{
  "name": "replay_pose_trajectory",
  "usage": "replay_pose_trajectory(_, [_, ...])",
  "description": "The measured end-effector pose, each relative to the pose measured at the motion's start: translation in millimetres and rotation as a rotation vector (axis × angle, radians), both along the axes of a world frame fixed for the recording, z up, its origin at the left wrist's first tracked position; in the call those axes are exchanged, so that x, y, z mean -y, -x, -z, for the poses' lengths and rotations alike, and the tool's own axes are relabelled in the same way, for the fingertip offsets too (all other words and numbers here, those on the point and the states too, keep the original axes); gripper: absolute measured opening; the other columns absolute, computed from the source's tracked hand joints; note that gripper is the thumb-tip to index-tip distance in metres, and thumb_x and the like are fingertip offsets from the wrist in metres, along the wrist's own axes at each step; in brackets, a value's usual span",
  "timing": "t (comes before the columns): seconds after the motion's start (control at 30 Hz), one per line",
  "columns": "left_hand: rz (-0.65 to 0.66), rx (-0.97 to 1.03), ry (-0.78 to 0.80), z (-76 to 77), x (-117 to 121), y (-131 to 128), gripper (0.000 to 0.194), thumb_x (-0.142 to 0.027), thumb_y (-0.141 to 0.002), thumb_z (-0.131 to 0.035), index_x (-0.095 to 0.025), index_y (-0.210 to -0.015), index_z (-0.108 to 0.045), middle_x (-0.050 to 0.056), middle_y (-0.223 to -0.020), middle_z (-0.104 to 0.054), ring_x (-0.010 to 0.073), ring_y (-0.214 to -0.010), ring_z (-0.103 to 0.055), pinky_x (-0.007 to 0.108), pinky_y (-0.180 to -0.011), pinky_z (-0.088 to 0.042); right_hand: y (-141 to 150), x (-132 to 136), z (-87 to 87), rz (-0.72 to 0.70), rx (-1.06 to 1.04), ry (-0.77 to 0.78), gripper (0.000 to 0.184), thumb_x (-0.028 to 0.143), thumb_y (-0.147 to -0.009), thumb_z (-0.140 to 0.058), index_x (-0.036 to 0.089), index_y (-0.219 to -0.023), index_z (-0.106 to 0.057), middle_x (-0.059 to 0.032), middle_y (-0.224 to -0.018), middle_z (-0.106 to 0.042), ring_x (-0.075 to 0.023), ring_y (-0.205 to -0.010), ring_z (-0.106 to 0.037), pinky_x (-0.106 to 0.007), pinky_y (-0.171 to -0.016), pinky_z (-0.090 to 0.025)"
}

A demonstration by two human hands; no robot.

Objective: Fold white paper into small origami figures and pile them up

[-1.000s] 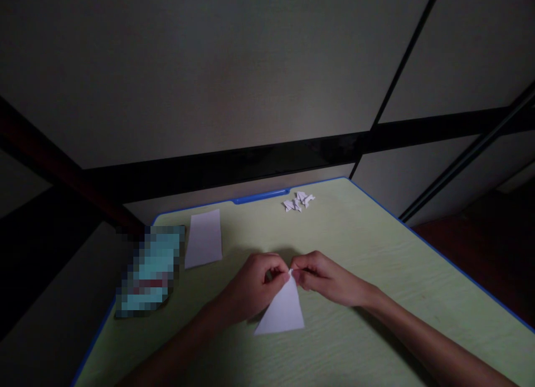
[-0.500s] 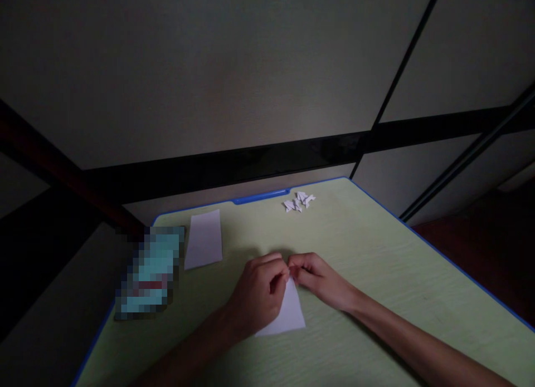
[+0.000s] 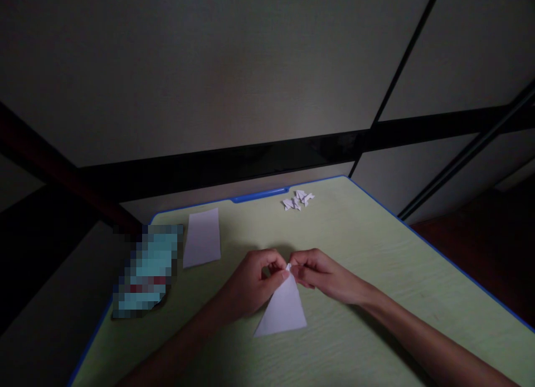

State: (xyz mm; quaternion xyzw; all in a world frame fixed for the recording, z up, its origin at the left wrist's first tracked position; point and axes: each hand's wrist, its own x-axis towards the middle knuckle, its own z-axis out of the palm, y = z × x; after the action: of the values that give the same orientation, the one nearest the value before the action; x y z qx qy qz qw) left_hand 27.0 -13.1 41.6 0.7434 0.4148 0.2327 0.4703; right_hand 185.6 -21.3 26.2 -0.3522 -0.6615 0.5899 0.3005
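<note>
A white sheet of paper [image 3: 283, 310] is gathered to a narrow, folded tip at its far end and widens toward me. My left hand [image 3: 259, 280] pinches that tip from the left between thumb and fingers. From the right, my right hand [image 3: 321, 274] closes thumb and forefinger on the same tip. The two hands almost meet, with a small bit of folded paper showing between them. Exact folds under the fingertips are hidden.
Several small folded white paper pieces [image 3: 297, 200] lie near the far edge of the pale green table [image 3: 376, 248]. A stack or sheet of white paper [image 3: 202, 238] rests at the left, beside a blurred-out turquoise item [image 3: 148, 270]. Behind stands a panelled cabinet [image 3: 234, 86].
My left hand turned over the paper half a second ago, covering more of it, then rolled back. Both hands have kept their pinch on the paper's tip.
</note>
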Motion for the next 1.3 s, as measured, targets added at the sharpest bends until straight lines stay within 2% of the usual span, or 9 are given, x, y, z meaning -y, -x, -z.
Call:
replay_pose_trajectory(0.2, [-0.066, -0.091, -0.189, 4.5, 3.4, -2.6, 0.015, -0.012, -0.067, -0.045, -0.015, -0.052, -0.045, -0.003, -0.053, -0.042, 0.0084, -0.052, -0.041, 0.019, -0.048, -0.029, 6.7, 1.3, 4.5, 0.101, 0.007, -0.044, 0.017, 0.017, -0.071, -0.04, 0.013, -0.054, -0.043, 0.005, -0.05, -0.032, -0.0059, -0.048, -0.029, -0.019, -0.044, -0.022])
replay_pose_trajectory(0.4, [-0.091, -0.172, -0.444, 3.4, 7.7, -5.0, 0.019, -0.008, -0.069, -0.041, -0.015, -0.052, -0.043, -0.003, -0.053, -0.038, 0.009, -0.054, -0.039, 0.02, -0.049, -0.026, 14.3, -2.1, 17.9, 0.182, -0.158, 0.115, 0.017, 0.018, -0.068, -0.04, 0.015, -0.051, -0.038, 0.0079, -0.043, -0.029, -0.0043, -0.039, -0.021, -0.019, -0.038, -0.015])
replay_pose_trajectory(0.47, [-0.103, -0.15, -0.406, 3.8, 5.8, -3.7, 0.018, -0.009, -0.07, -0.041, -0.015, -0.053, -0.043, -0.003, -0.055, -0.039, 0.009, -0.055, -0.04, 0.02, -0.049, -0.027, 13.1, -4.1, 17.8, 0.153, -0.2, 0.155, 0.017, 0.018, -0.068, -0.039, 0.015, -0.052, -0.038, 0.0081, -0.041, -0.031, -0.0039, -0.038, -0.021, -0.018, -0.037, -0.015])
replay_pose_trajectory(0.57, [-0.085, -0.089, -0.247, 3.4, 1.1, -1.0, 0.014, -0.015, -0.071, -0.043, -0.015, -0.057, -0.045, -0.003, -0.056, -0.043, 0.009, -0.055, -0.041, 0.019, -0.05, -0.029, 7.3, -4.7, 12.9, 0.069, -0.137, 0.117, 0.017, 0.018, -0.07, -0.042, 0.014, -0.054, -0.041, 0.0062, -0.044, -0.037, -0.0044, -0.04, -0.028, -0.018, -0.04, -0.02])
replay_pose_trajectory(0.67, [-0.043, -0.038, -0.099, 1.0, -2.2, 1.1, 0.013, -0.018, -0.071, -0.043, -0.015, -0.059, -0.046, -0.003, -0.056, -0.043, 0.0093, -0.055, -0.042, 0.019, -0.049, -0.03, 1.7, -2.7, 7.7, 0.001, -0.103, 0.087, 0.016, 0.02, -0.073, -0.044, 0.013, -0.058, -0.043, 0.0064, -0.047, -0.035, -0.0046, -0.043, -0.028, -0.019, -0.041, -0.021])
replay_pose_trajectory(0.8, [0.032, -0.022, 0.027, 0.0, -3.4, 2.7, 0.015, -0.02, -0.069, -0.043, -0.015, -0.055, -0.042, -0.005, -0.053, -0.038, 0.0078, -0.051, -0.037, 0.019, -0.046, -0.027, -0.7, -0.8, 4.5, 0.006, -0.088, 0.067, 0.017, 0.019, -0.075, -0.042, 0.013, -0.059, -0.043, 0.0058, -0.049, -0.035, -0.0048, -0.045, -0.03, -0.019, -0.042, -0.022])
replay_pose_trajectory(0.97, [0.064, -0.012, 0.065, 7.2, -2.8, 2.7, 0.025, -0.024, -0.072, -0.04, -0.016, -0.05, -0.031, -0.007, -0.05, -0.027, 0.0064, -0.047, -0.028, 0.019, -0.043, -0.021, -0.9, 0.3, 4.4, -0.023, -0.071, 0.051, 0.019, 0.014, -0.076, -0.038, 0.013, -0.058, -0.041, 0.0049, -0.05, -0.038, -0.0047, -0.046, -0.033, -0.018, -0.044, -0.024])
replay_pose_trajectory(1.13, [0.083, 0.004, 0.102, 10.8, 0.5, 1.0, 0.024, -0.024, -0.072, -0.039, -0.017, -0.051, -0.031, -0.007, -0.049, -0.025, 0.0064, -0.046, -0.027, 0.02, -0.042, -0.02, -2.5, 1.8, 3.9, -0.066, -0.058, 0.029, 0.022, 0.012, -0.076, -0.036, 0.014, -0.054, -0.038, 0.0057, -0.05, -0.034, -0.0042, -0.045, -0.028, -0.018, -0.043, -0.022])
replay_pose_trajectory(1.3, [0.087, -0.002, 0.03, 9.7, 2.2, -1.0, 0.023, -0.019, -0.071, -0.038, -0.017, -0.05, -0.031, -0.006, -0.051, -0.027, 0.0068, -0.048, -0.028, 0.02, -0.044, -0.021, -0.7, 1.6, 2.7, -0.064, -0.06, -0.02, 0.018, 0.012, -0.072, -0.039, 0.014, -0.055, -0.038, 0.0057, -0.052, -0.029, -0.005, -0.049, -0.026, -0.018, -0.044, -0.021])
